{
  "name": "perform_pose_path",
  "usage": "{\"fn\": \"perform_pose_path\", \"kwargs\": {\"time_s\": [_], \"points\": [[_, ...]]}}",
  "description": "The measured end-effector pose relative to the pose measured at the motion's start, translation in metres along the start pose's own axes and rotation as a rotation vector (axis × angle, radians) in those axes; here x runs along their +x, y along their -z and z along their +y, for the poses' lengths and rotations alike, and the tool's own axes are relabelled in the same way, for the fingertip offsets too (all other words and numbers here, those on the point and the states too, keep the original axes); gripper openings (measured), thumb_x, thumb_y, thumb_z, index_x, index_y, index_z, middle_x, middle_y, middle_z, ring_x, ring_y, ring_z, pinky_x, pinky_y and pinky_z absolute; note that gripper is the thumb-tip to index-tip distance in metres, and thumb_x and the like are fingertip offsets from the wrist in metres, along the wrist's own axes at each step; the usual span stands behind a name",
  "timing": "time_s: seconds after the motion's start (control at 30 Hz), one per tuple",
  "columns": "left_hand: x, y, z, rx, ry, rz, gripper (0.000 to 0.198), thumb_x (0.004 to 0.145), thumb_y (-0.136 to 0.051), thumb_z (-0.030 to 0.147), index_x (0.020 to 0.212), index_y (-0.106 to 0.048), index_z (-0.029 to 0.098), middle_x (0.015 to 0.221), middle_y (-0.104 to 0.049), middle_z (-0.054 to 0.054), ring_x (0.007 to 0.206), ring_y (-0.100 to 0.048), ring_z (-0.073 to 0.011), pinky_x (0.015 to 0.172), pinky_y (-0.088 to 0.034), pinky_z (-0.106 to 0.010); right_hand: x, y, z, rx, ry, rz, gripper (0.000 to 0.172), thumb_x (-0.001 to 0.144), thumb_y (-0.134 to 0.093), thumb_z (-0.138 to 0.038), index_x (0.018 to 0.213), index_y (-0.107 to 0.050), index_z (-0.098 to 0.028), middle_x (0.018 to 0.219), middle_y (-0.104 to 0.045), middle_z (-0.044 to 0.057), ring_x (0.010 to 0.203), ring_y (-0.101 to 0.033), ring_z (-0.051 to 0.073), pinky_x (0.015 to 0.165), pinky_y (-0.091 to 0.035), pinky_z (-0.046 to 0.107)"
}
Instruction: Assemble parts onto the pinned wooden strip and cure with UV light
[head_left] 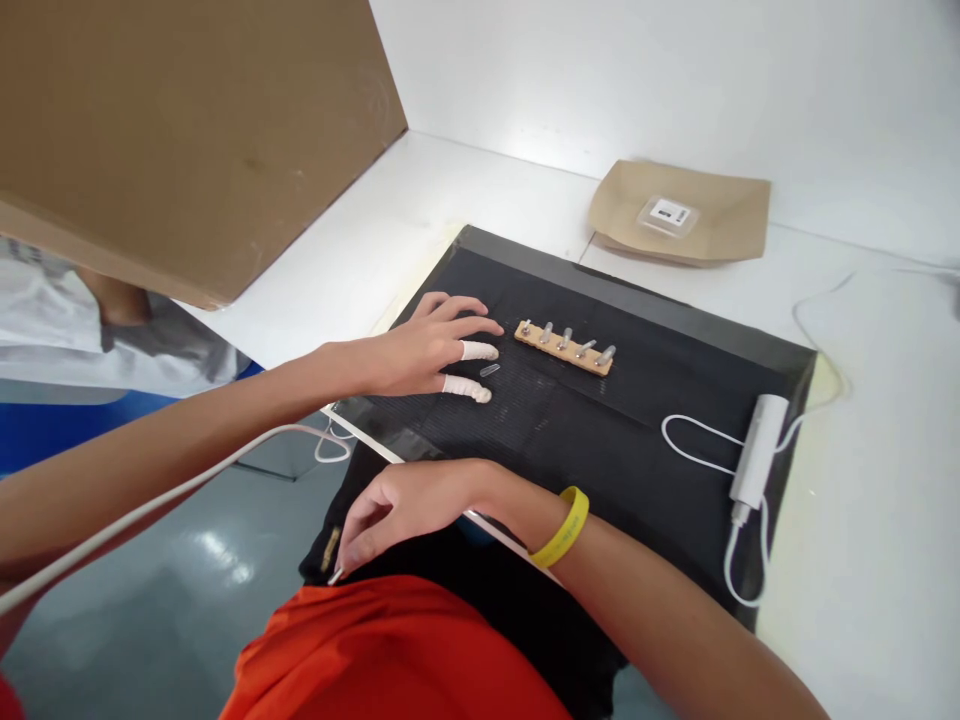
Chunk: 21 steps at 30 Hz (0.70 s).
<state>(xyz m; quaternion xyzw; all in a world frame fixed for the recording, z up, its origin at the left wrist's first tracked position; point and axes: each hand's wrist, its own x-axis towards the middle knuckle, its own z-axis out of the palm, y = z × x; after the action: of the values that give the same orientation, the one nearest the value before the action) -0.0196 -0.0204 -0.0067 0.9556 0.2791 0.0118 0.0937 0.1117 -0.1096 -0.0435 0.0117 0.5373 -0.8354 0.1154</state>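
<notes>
Smooth brown cardboard panel (pixel 202 140). Right hand (pixel 409 505) bent down at lap, fingertips pinching a thin white piece (pixel 335 577), mostly hidden. Left hand (pixel 427 348) palm-down over ribbed black mat (pixel 600 440), fingers spread, gripping nothing. Clear elongated piece (pixel 489 370) lies on mat between its white-covered thumb and index finger. Narrow wooden strip (pixel 551 349), short pegs (pixel 606 355). Creased brown tray (pixel 727 215). White cylinder (pixel 760 450), cabled.
</notes>
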Motion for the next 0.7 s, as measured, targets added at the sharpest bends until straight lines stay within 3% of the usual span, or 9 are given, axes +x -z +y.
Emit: {"fn": "perform_pose_path", "kwargs": {"time_s": [0.17,0.4,0.57,0.7], "points": [[0.001,0.001,0.005,-0.03,-0.004,0.005,0.025,0.103,-0.065,0.042,0.117,-0.076,0.025,0.15,-0.065,-0.012,0.147,-0.045,-0.0358,0.115,-0.03,-0.056,0.003,0.002,0.003,-0.059,0.02,-0.025,0.025,0.091,-0.073,-0.037,0.1,-0.074,-0.013,0.105,-0.075,0.005,0.098,-0.067,0.015,0.089,-0.049,0.021],[-0.004,0.005,0.021,-0.129,-0.066,0.022,0.02,0.103,-0.064,0.033,0.115,-0.079,0.031,0.149,-0.066,-0.008,0.15,-0.045,-0.0336,0.117,-0.03,-0.055,0.002,0.002,0.002,-0.076,0.03,-0.032,0.029,0.092,-0.072,-0.04,0.103,-0.073,-0.013,0.109,-0.075,0.006,0.103,-0.068,0.015,0.092,-0.049,0.021],[-0.006,0.006,0.018,-0.16,-0.062,0.069,0.014,0.1,-0.069,0.031,0.108,-0.081,0.03,0.143,-0.069,-0.008,0.146,-0.048,-0.0328,0.116,-0.031,-0.052,-0.001,0.0,-0.001,-0.088,0.017,-0.024,0.028,0.095,-0.07,-0.037,0.106,-0.073,-0.012,0.113,-0.074,0.007,0.105,-0.067,0.015,0.094,-0.048,0.021],[-0.006,0.003,0.016,-0.132,-0.111,0.069,0.014,0.095,-0.073,0.021,0.103,-0.082,0.028,0.143,-0.069,-0.007,0.144,-0.049,-0.0348,0.113,-0.028,-0.052,-0.001,-0.001,-0.001,-0.093,0.001,-0.017,0.025,0.096,-0.069,-0.034,0.107,-0.073,-0.012,0.114,-0.074,0.007,0.106,-0.067,0.014,0.093,-0.048,0.02]]}}
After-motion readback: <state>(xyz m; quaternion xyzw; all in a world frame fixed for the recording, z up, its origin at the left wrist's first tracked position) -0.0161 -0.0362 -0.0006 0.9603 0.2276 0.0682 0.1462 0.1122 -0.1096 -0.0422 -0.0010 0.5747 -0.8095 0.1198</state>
